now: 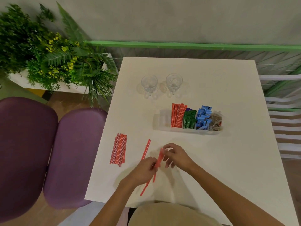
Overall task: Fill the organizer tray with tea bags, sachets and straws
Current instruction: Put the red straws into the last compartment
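While both hands work near the front edge of the white square table point(211, 160), the left hand point(143, 170) and right hand point(176, 154) together pinch a small bunch of thin orange straws point(158, 160), fingers closed round it. One loose orange straw point(146, 149) lies just left of the hands, and a larger pile of orange straws point(118, 149) sits further left. Beyond, the clear plastic organizer tray point(162, 119) holds upright orange straws point(177, 115), green sachets point(189, 119), blue sachets point(203, 115) and mesh tea bags point(215, 119). Two empty glass mugs point(149, 84) stand at the far side.
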A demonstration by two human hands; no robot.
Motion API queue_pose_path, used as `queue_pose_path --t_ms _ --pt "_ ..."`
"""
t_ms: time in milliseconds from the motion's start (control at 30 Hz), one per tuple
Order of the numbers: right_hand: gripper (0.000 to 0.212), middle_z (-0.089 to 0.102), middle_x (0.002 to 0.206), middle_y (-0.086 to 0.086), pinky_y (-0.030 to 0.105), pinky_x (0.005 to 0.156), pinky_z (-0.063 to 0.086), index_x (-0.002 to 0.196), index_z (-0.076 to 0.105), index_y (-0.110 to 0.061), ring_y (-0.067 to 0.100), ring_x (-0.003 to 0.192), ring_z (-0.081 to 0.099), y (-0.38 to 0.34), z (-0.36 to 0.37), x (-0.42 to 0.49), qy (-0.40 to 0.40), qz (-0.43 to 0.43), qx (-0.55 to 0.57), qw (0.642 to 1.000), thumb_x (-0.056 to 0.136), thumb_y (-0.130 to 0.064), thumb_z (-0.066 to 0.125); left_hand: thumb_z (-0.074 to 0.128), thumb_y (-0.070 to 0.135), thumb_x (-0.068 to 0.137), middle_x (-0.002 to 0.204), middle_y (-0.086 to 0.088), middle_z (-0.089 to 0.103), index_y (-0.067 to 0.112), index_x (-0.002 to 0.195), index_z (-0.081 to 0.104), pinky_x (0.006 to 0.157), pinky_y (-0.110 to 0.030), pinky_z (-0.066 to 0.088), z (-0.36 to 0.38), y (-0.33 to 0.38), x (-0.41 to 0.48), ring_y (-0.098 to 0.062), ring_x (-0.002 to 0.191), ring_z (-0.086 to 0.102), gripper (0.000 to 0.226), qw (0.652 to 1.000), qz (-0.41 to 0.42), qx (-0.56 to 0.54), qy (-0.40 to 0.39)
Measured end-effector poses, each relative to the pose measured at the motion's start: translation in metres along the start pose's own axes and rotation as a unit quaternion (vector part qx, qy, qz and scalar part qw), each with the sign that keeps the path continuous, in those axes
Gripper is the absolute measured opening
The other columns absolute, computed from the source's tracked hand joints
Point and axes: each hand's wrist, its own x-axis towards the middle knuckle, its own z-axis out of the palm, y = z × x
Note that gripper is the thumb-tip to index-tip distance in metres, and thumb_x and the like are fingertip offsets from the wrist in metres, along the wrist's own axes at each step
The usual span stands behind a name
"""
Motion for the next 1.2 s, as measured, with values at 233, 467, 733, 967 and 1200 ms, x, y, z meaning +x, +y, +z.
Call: queue_pose_path --t_ms 233,467,733,967,1200 --pt "0.016 0.073 0.078 0.022 0.026 0.057 0.055 0.086 0.067 0.009 0.024 0.065 0.071 0.011 0.003 -0.01 -0.055 -0.001 0.054 0.997 0.089 -0.006 0.065 0.041 0.024 0.1 0.085 0.011 0.052 0.037 0.083 0.054 0.06 -0.019 0.044 0.005 0.003 -0.013 -0.006 0.075 0.052 0.025 0.994 -0.03 -0.087 -0.05" --pt "0.009 0.071 0.079 0.027 0.026 0.059 0.057 0.088 0.067 0.009 0.025 0.064 0.07 0.023 0.004 -0.018 0.011 0.047 0.216 0.975 0.09 0.002 0.062 0.059 0.032 0.094 0.065 0.006 0.067 0.03 0.089 0.068 0.045 -0.016 0.042 -0.002 -0.004 -0.021 -0.01 0.047 0.059 0.011 0.985 -0.044 -0.162 0.038" --pt "0.01 0.067 0.076 0.026 0.029 0.058 0.056 0.085 0.063 0.007 0.028 0.063 0.069 0.027 0.005 -0.023 -0.042 0.08 0.217 0.972 0.09 0.005 0.055 0.069 0.025 0.088 0.06 0.008 0.066 0.031 0.089 0.078 0.058 -0.011 0.041 -0.006 -0.007 -0.019 0.0 0.057 0.054 0.01 0.982 -0.029 -0.18 0.058" --pt "0.012 0.071 0.085 0.016 0.025 0.066 0.054 0.092 0.076 -0.003 0.023 0.076 0.07 0.033 0.011 -0.029 -0.111 0.045 0.161 0.98 0.083 -0.009 0.074 0.075 0.035 0.081 0.055 0.013 0.064 0.028 0.073 0.076 0.048 -0.008 0.036 -0.002 -0.002 -0.012 0.002 0.048 0.05 0.011 0.991 -0.028 -0.113 0.067" --pt "0.013 0.073 0.085 0.019 0.027 0.062 0.055 0.09 0.077 -0.006 0.026 0.074 0.072 0.033 0.004 -0.034 -0.092 0.016 0.122 0.988 0.082 -0.015 0.076 0.063 0.023 0.086 0.062 0.014 0.065 0.028 0.082 0.074 0.052 -0.009 0.039 0.004 -0.002 -0.014 0.005 0.054 0.055 0.012 0.989 -0.038 -0.141 0.03"
